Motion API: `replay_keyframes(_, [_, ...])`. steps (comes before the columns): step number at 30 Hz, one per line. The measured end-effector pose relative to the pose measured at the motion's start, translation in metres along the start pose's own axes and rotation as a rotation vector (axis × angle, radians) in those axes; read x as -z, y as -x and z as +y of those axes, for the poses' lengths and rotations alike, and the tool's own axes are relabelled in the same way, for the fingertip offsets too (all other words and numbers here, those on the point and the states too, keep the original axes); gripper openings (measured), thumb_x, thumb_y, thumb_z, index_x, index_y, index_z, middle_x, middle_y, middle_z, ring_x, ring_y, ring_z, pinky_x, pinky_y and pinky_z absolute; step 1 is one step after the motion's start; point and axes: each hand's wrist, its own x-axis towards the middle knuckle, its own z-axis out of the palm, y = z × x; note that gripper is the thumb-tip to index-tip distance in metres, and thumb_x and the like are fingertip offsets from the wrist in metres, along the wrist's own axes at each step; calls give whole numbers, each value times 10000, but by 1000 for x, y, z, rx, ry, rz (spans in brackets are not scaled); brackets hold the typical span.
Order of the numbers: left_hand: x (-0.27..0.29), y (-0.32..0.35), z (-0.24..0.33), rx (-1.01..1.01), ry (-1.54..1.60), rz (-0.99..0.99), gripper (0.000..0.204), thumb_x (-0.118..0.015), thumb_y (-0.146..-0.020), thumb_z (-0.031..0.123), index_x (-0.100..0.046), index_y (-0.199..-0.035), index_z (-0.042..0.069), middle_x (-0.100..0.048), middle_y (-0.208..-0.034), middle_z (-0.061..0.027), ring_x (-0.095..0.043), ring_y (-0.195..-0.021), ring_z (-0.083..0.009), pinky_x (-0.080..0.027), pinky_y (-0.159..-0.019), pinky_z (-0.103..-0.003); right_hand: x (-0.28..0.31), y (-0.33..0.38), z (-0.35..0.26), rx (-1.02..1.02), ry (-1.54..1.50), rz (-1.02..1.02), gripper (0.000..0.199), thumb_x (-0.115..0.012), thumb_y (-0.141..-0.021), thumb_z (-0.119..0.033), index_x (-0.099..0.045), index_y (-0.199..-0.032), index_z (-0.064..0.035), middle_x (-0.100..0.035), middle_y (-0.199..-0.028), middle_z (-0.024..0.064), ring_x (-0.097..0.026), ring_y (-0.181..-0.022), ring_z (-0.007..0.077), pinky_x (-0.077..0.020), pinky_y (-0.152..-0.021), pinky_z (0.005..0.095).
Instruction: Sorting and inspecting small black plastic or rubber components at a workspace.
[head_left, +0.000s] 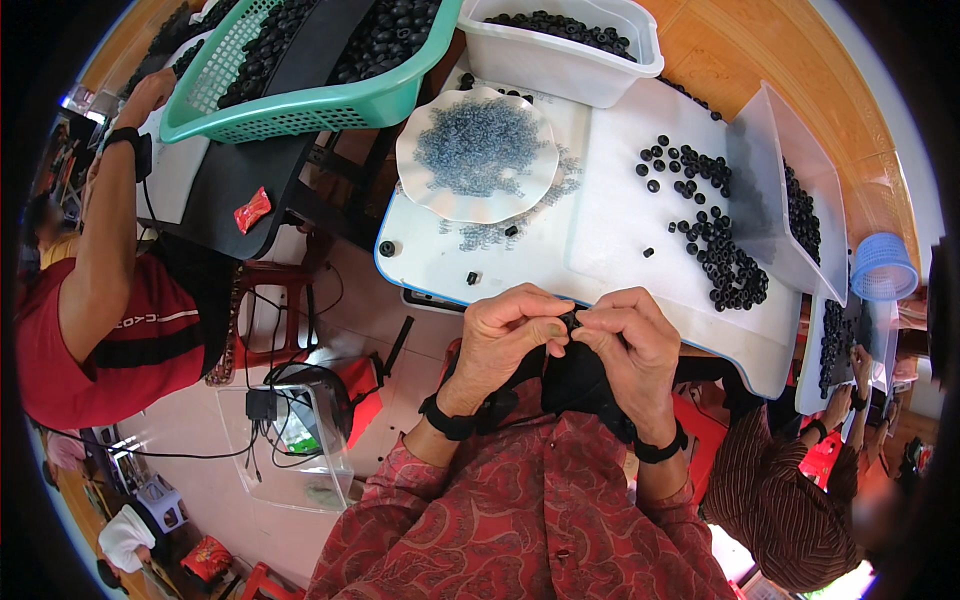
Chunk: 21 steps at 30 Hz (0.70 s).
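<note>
Here we are with 2 hands meeting fingertip to fingertip; our left hand (510, 338) and right hand (637, 345) are both pinched narrow, and between them sits 1 small black part (570, 320), held from either side; neither hand is nearer, since the part lies just right of the left fingertips and just left of the right ones; its long axis we cannot tell, for the fingers cover much of it; beyond the fingers, to the left, 1 loose black piece (473, 278) lies on the white tabletop (545, 262); farther out that way we see the scalloped plate (408, 165) heaped with clear bluish pieces (475, 145); out to the fingers' right, black beads (735, 270) spread loosely, the translucent bin (755, 190) just past them.
</note>
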Motion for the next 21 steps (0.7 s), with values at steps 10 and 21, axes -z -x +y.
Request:
replay_keyframes(10, [-6,-11,0,79,-28,74,166,-653,-905,-38,-691,-1066,-43,-672,-896,-92,-672,-724,-131,-572,-638,-232,-7,-3,25,38,15,65,162,-748,-795,50,-698,-939,-3,-665,-877,95,-656,-752,162,-524,-639,268])
replay_keyframes(21, [-1,-63,-10,148,-353,38,137,-673,-909,18,-699,-1033,-33,-703,-834,-72,-650,-666,-94,-541,-609,-220,-8,-29,64,147,217,169,137,-703,-814,58,-676,-941,15,-649,-862,127,-654,-728,249,-525,-628,306])
